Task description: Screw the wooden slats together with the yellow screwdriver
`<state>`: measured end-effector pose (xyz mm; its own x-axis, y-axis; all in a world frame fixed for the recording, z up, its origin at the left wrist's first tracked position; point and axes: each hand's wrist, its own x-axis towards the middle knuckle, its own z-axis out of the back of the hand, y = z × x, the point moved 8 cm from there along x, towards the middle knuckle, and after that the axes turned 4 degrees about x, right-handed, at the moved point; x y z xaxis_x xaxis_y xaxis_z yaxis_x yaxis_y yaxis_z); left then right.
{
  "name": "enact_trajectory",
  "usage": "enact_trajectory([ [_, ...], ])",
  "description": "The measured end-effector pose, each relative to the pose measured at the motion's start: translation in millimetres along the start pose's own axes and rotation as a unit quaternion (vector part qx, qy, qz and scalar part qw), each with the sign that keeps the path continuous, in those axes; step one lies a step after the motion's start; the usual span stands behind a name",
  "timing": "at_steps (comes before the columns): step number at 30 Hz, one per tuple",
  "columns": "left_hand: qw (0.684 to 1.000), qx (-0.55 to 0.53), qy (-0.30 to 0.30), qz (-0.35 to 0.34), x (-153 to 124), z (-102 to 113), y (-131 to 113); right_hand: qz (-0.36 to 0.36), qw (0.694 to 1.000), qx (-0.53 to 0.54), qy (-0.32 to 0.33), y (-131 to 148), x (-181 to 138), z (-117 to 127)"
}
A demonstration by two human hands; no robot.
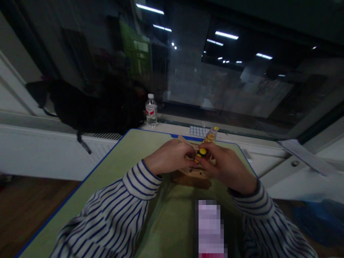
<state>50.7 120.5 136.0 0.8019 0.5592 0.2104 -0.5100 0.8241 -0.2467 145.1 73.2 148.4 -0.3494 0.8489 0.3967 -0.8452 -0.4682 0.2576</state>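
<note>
My right hand (224,163) is closed around a short yellow-and-black tool (202,153) that looks like a stubby screwdriver, its rounded yellow end facing up. Close against it, my left hand (172,154) has its fingers curled in a pinch, and what lies between those fingertips is hidden. Beneath both hands is a light wooden assembly (197,172) with small dark holes, partly covered by the fingers. Just behind my right hand stands a clear bottle (211,134) with a yellow cap and small yellow pieces inside.
The green table (107,193) has a blue edge and meets the windowsill. A water bottle (151,111) stands on the sill, with a black bag (88,107) to its left. A blurred-out phone-like object (211,229) lies near me. Papers (303,156) hang at right.
</note>
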Motion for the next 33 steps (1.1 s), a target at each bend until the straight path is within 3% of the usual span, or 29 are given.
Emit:
enact_trajectory([
  [15, 1.000, -0.008, 0.005, -0.013, 2.4, -7.1, -1.6, -0.032, 0.999, -0.034, 0.015, -1.2, 1.1, 1.4],
  [33, 0.999, -0.020, 0.033, 0.009, 0.8, -13.4, 3.5, -0.033, 0.997, -0.068, -0.010, 0.3, 1.3, 4.5],
])
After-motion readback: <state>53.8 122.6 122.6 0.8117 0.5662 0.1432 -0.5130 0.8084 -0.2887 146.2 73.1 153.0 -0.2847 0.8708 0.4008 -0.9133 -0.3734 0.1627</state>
